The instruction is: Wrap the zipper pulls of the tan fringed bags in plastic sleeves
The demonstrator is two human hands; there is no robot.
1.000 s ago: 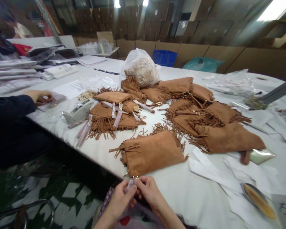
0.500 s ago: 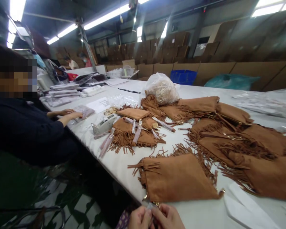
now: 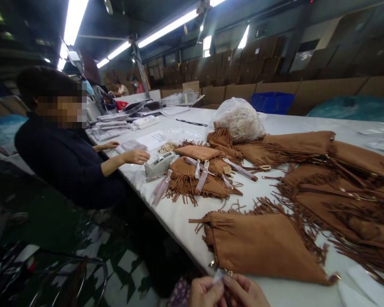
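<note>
Co-worker's hand (image 3: 136, 156) nearer tape dispenser (image 3: 160, 165), own hands (image 3: 206, 293) (image 3: 245, 292) still on clear plastic (image 3: 218, 277).

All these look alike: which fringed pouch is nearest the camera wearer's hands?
The brown pouch at front centre, one corner beside the left hand and right hand; other pouches lie farther away.

- Left of the front bag (image 3: 265, 245), a bare strip of white table (image 3: 181, 218) is left open; a hand could be passed there.
- Past the front bag's far side, a gap is bounded by the strapped stack (image 3: 192, 177) and the bag pile (image 3: 333, 200), and is narrowed by loose fringe (image 3: 269, 207).
- Right of the front bag, passage is obstructed by the bag pile.
- At the front bag's near left corner, room is taken up by the left hand (image 3: 206, 294) and right hand (image 3: 243, 292).
</note>
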